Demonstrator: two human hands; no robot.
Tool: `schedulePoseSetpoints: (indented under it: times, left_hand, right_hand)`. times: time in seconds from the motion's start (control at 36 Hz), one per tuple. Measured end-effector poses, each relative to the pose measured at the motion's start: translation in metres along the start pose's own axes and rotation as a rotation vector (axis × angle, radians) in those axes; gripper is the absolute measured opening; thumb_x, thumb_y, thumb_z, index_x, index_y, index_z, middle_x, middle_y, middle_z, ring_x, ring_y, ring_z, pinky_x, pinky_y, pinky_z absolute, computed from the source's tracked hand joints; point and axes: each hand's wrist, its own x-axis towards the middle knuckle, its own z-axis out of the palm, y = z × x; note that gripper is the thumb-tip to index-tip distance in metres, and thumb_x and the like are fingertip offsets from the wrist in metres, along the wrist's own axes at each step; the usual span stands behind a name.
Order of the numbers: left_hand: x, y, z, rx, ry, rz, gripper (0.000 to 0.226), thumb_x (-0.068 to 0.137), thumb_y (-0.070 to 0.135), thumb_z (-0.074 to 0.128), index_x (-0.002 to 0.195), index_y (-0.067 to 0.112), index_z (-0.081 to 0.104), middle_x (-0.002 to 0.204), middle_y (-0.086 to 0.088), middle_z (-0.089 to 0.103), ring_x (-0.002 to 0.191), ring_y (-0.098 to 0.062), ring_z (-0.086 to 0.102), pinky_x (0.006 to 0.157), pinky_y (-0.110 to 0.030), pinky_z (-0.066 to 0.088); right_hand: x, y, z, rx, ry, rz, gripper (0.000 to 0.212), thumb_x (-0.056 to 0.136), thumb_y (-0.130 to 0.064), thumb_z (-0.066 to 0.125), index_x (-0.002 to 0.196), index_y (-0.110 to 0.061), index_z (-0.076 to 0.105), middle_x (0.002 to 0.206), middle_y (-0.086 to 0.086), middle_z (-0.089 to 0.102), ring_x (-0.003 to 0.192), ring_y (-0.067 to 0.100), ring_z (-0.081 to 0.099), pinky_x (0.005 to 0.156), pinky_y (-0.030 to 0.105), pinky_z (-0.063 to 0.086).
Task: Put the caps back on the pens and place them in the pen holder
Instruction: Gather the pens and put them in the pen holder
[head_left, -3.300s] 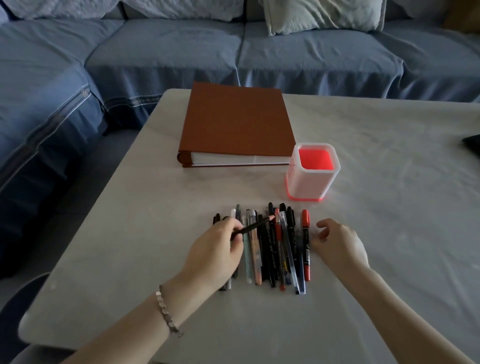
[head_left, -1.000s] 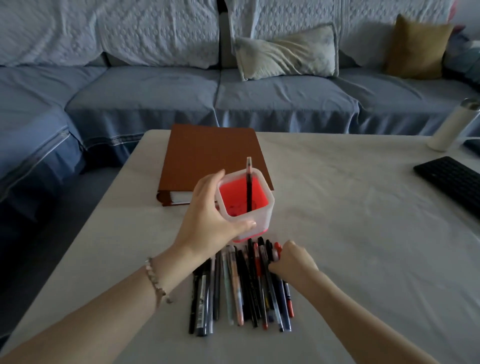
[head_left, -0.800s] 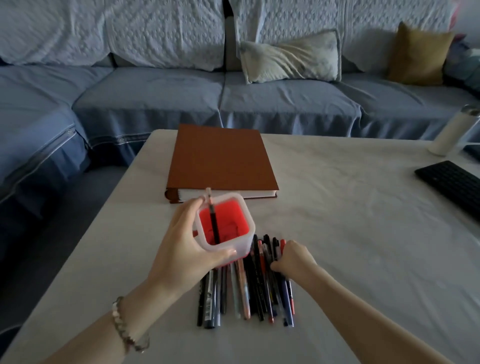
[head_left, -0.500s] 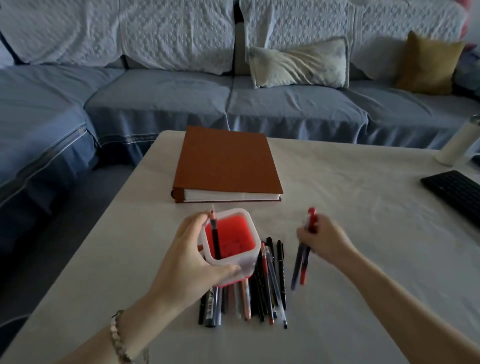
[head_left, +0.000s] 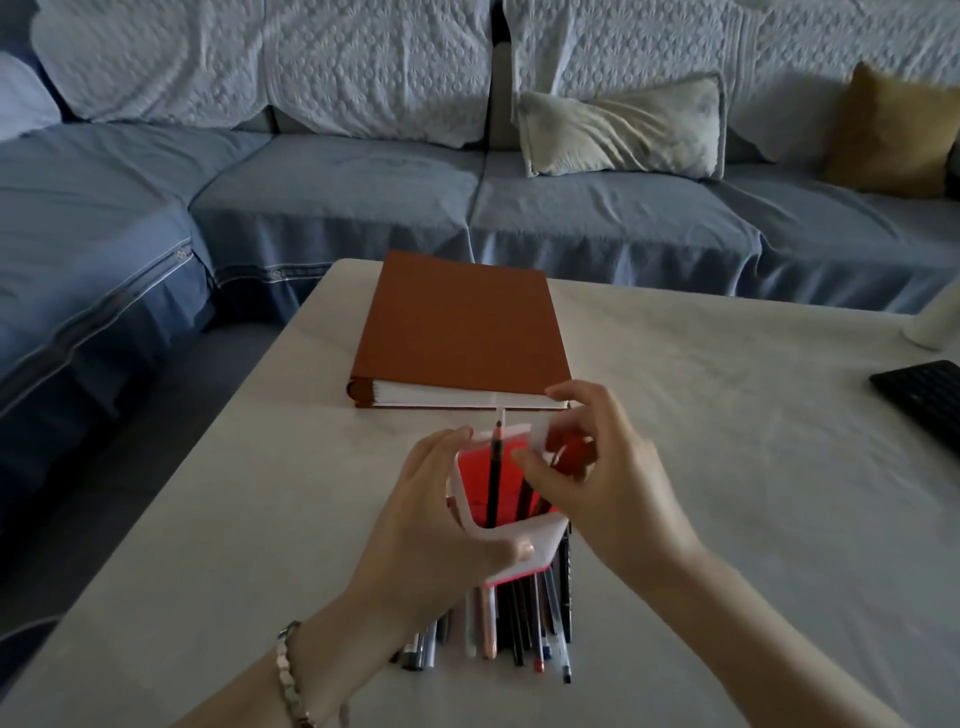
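pen holder (head_left: 548, 543): frosted white walls, red inside
pen in holder (head_left: 492, 478): black, clear cap
held pen (head_left: 571, 451): red cap
book (head_left: 457, 322): brown cover, white page edges
sofa (head_left: 337, 197): blue
throws (head_left: 374, 67): white, embossed floral
left cushion (head_left: 618, 130): pale, mottled
right cushion (head_left: 893, 140): mustard
table (head_left: 727, 467): pale grey

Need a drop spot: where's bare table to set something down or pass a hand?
Free: the wide stretch right of the right hand, between the book and the keyboard; also left of the pen holder, to the table edge. Crowded: near centre, left hand gripping the holder, right hand at its mouth, loose pens underneath.
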Motion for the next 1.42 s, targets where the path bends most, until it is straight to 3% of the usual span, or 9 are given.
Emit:
schedulePoseSetpoints:
  times: [0.14,0.28,0.36,0.56,0.86,1.0,1.11,1.28,1.42]
  left_hand:
    - [0.003,-0.007,-0.012,0.037,0.058,0.023,0.083,0.035,0.069,0.071,0.109,0.045,0.044,0.112,0.026,0.042,0.098,0.020,0.042,0.071,-0.002,0.042]
    - [0.007,-0.020,-0.020,0.101,0.150,0.025,0.069,0.053,0.024,0.085,0.106,0.042,0.046,0.111,0.022,0.044,0.094,0.032,0.034,0.068,0.010,0.030]
    - [0.007,-0.028,-0.023,0.136,0.165,0.004,0.066,0.054,0.023,0.084,0.109,0.032,0.049,0.111,0.019,0.046,0.095,0.028,0.035,0.067,0.009,0.032]
    - [0.003,-0.029,-0.028,0.113,0.172,0.009,0.069,0.055,0.020,0.085,0.094,0.052,0.037,0.105,0.030,0.040,0.094,0.032,0.034,0.064,0.010,0.031]
    - [-0.002,-0.038,-0.033,0.120,0.136,-0.038,0.076,0.051,0.029,0.086,0.112,0.043,0.042,0.115,0.025,0.043,0.109,0.007,0.045,0.073,-0.005,0.042]
    - [-0.004,-0.029,-0.031,0.063,0.119,-0.075,0.087,0.039,0.061,0.079,0.116,0.038,0.044,0.113,0.026,0.044,0.101,0.007,0.050,0.074,-0.011,0.045]
    - [-0.005,-0.031,-0.024,0.196,0.105,-0.033,0.090,0.050,0.037,0.083,0.128,0.033,0.037,0.120,0.023,0.040,0.106,0.013,0.042,0.072,-0.003,0.039]
    - [-0.007,-0.017,-0.015,0.161,0.076,0.015,0.071,0.048,0.038,0.082,0.102,0.056,0.040,0.108,0.032,0.042,0.103,0.019,0.039,0.078,-0.002,0.042]
    - [-0.009,-0.012,-0.011,0.072,0.086,-0.037,0.058,0.049,0.038,0.079,0.094,0.050,0.044,0.105,0.029,0.042,0.096,0.014,0.045,0.071,-0.003,0.042]
  right_hand:
    - [0.008,0.024,-0.009,0.028,0.176,0.101,0.028,0.080,-0.031,0.064,0.104,-0.028,0.050,0.081,-0.011,0.063,0.074,-0.001,0.056,0.064,0.009,0.043]
    - [0.000,0.085,0.004,-0.316,-0.068,0.511,0.039,0.085,-0.035,0.059,0.114,-0.011,0.055,0.076,-0.007,0.057,0.068,0.010,0.053,0.063,0.018,0.038]
    - [-0.010,0.104,0.025,-0.431,-0.261,0.662,0.051,0.083,-0.043,0.057,0.120,-0.008,0.047,0.089,0.003,0.061,0.074,0.016,0.054,0.067,0.024,0.043]
    - [-0.003,0.109,0.055,-0.427,-0.265,0.711,0.027,0.072,-0.020,0.063,0.062,-0.010,0.040,0.056,-0.001,0.045,0.047,0.013,0.041,0.038,0.022,0.026]
    - [-0.003,0.105,0.024,-0.220,-0.322,0.599,0.034,0.086,-0.014,0.055,0.054,-0.015,0.047,0.041,-0.007,0.054,0.032,-0.003,0.049,0.037,0.008,0.033]
    - [0.017,0.050,-0.024,-0.130,0.017,0.299,0.033,0.088,-0.014,0.056,0.055,-0.009,0.057,0.037,-0.015,0.057,0.036,-0.001,0.052,0.040,0.009,0.036]
    - [0.025,-0.011,-0.040,0.165,0.290,0.017,0.008,0.087,-0.011,0.057,0.080,-0.007,0.058,0.052,-0.014,0.063,0.044,0.002,0.056,0.045,0.007,0.040]
    - [0.015,-0.017,0.007,0.174,0.035,0.034,0.009,0.084,-0.013,0.060,0.078,-0.019,0.057,0.060,-0.017,0.064,0.055,-0.004,0.061,0.051,0.005,0.041]
    - [-0.001,-0.006,0.031,0.024,-0.052,0.092,0.014,0.083,-0.017,0.059,0.078,-0.029,0.056,0.074,-0.014,0.059,0.070,0.001,0.057,0.060,0.003,0.042]
